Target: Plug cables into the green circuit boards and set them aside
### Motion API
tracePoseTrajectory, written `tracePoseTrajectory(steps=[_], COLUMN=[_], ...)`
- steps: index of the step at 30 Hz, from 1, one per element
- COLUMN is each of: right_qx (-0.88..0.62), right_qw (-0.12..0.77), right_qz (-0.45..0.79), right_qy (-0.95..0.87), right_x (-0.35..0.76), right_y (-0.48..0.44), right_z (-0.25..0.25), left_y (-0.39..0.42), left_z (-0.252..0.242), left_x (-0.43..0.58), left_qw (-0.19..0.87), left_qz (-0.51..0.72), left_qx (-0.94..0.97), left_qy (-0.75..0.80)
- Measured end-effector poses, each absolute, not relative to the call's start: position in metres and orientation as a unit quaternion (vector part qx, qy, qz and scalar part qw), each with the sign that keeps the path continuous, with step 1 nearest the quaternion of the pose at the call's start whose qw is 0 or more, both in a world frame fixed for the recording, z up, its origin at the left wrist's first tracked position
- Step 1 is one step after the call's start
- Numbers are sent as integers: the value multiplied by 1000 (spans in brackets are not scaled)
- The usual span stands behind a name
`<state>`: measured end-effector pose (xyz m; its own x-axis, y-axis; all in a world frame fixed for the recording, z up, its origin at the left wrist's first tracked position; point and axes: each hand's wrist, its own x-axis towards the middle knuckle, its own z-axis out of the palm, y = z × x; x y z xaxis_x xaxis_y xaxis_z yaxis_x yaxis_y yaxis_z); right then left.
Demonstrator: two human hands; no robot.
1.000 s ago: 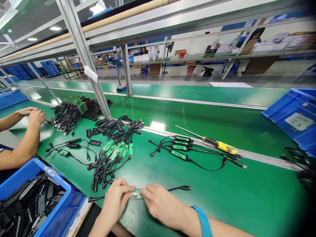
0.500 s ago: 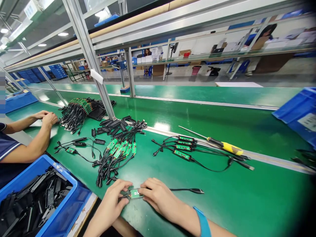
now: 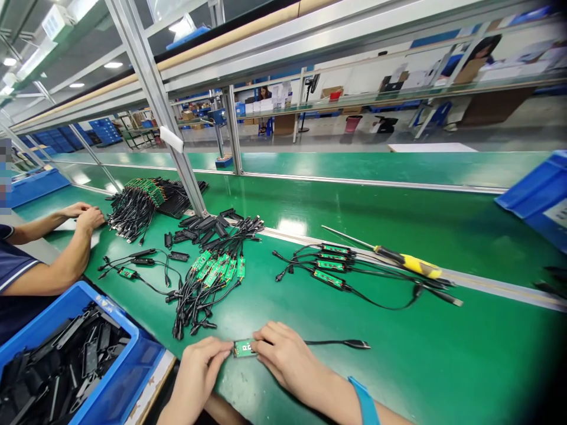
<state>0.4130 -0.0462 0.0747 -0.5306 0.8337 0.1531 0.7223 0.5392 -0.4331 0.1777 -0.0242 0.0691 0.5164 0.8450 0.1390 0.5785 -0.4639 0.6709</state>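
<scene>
A small green circuit board (image 3: pixel 243 348) with a black cable (image 3: pixel 332 342) lies at the front of the green table, between my two hands. My left hand (image 3: pixel 201 366) pinches its left end with thumb and forefinger. Over its right end my right hand (image 3: pixel 283 354) curls its fingers, gripping the board near the cable. The cable runs out to the right from under that hand and ends in a plug. Just beyond lies a pile of similar cabled circuit boards (image 3: pixel 212 268), with black plastic casings (image 3: pixel 201 227) heaped behind it.
Several cabled boards (image 3: pixel 330 265) lie to the right beside a yellow-handled screwdriver (image 3: pixel 420 265). A blue bin (image 3: pixel 146 348) of black casings stands at lower left. Farther left, a co-worker's hands (image 3: pixel 88 215) are near another cable pile (image 3: pixel 133 206). A metal post (image 3: pixel 155 100) rises behind.
My left thumb and forefinger have closed together at the board's left end, where they were spread apart before. My right hand has barely moved.
</scene>
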Motion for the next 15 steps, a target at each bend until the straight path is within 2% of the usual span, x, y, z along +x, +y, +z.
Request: tracePoseTrajectory(steps=[4,11,13,15], right_qx=[-452,-445,-444,-444], right_qw=[177,181,180,176], right_qz=[162,130,123,120], right_qy=[-859,-867,-869,-870], right_x=[413,411,409,408], right_y=[-46,-45,-45,-45], right_z=[75,73,71,71], left_y=[-29,-43,-45,-44], left_z=[68,34,27,29], left_x=[180,189,194,197], left_qw=[190,-161,-235,-267], left_qz=[215,197,194,178], left_qx=[851,892,881,880], left_qy=[439,373,361,351])
